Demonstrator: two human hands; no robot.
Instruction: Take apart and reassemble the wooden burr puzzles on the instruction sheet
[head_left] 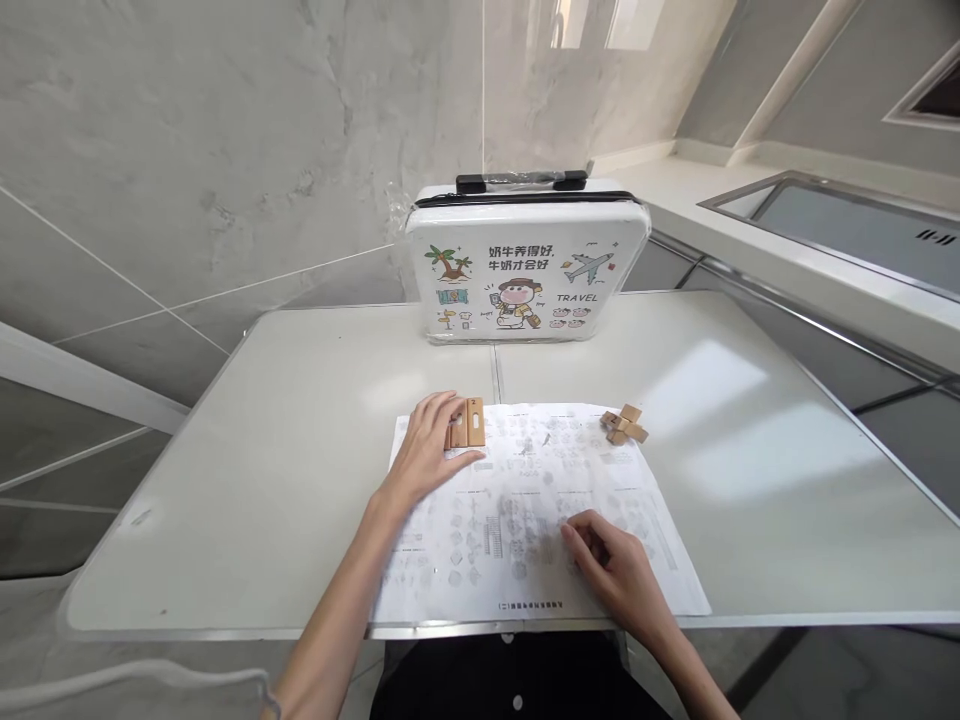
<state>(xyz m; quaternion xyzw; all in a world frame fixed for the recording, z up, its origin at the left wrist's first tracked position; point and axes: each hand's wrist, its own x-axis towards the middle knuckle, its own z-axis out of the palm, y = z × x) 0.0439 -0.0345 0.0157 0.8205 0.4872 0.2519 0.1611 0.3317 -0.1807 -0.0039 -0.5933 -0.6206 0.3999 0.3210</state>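
1. Wooden blocks (pixel 471 423): flat tan pieces lying side by side on the top left corner of the printed sheet (pixel 525 490). Their long axis runs away from me, pointing toward the case at the far edge. The rightmost piece is fully visible and has a small dark mark on its face.
2. Left hand (pixel 427 450): the fingers are draped over the left part of the blocks and touch them, with the thumb stretched out on the paper just below. I can't tell if it's actually gripping or only resting on top.
3. Right hand (pixel 611 570): well apart from the blocks, at the lower right of the sheet. The fingers are loosely curled with the tips on the paper, and it holds nothing.
4. The sheet lies flat with small grey diagrams all over it. Its near edge reaches the table's front edge. The print is too small for me to read.
5. Wooden puzzle cluster (pixel 623 424): small interlocked tan pieces at the sheet's top right corner, with neither hand on it.
6. Table (pixel 285 480): a white top with a seam running down the middle toward me.
7. Case (pixel 525 270): white with cartoon print and the word "TRAVEL". It stands upright at the far edge with its black handle (pixel 521 182) on top.
8. Counter (pixel 787 250): pale, off to the right behind the table.
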